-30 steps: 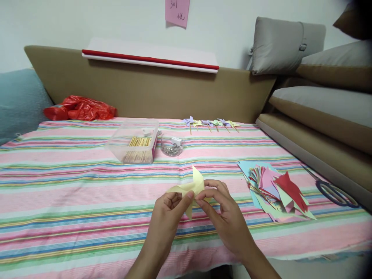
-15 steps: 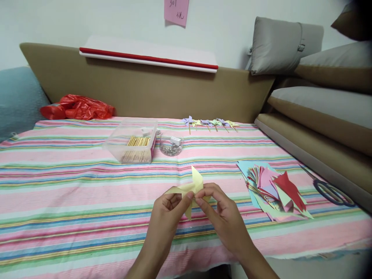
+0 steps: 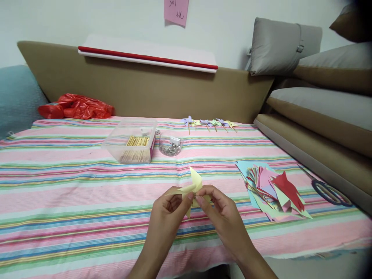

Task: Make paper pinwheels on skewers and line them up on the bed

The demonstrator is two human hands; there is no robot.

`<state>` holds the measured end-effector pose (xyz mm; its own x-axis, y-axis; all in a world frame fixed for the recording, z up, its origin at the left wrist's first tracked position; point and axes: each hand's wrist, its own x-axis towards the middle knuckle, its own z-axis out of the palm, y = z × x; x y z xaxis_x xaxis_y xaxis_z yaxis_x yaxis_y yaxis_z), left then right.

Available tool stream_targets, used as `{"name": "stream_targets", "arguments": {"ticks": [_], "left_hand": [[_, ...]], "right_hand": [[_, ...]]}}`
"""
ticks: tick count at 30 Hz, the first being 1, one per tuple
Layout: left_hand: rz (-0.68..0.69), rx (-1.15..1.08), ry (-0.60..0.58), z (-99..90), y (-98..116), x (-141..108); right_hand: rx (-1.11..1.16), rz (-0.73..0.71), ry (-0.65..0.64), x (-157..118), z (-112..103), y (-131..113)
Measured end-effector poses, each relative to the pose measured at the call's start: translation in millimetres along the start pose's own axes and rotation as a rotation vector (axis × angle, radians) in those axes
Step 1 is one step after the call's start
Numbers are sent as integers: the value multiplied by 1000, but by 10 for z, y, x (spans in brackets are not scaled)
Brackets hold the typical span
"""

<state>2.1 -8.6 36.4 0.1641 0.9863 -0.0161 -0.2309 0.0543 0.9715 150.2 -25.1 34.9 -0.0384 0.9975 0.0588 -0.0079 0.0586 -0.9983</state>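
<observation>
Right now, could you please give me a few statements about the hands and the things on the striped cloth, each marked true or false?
1. Both the left hand and the right hand pinch the yellow paper pinwheel. True.
2. The scissors lie left of the clear box. False: they lie at the far right edge.
3. The clear box holds wooden sticks. True.
4. The red bag lies on the paper pile. False: it lies at the far left, behind the cloth.

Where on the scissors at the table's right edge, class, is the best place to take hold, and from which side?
Probably by the dark handle loops of the scissors, reaching from the near right. The loops lie toward the person, while the thin blades point away toward the sofa cushions.
</observation>
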Motion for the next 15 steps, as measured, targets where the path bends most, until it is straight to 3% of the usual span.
{"name": "stream_targets", "arguments": {"ticks": [7,15], "left_hand": [[87,64,-8,10,-32,-9],[138,123,-31,-6,-63,-5]], "right_hand": [[53,17,101,23,22,9],[85,40,132,25,13,10]]}}
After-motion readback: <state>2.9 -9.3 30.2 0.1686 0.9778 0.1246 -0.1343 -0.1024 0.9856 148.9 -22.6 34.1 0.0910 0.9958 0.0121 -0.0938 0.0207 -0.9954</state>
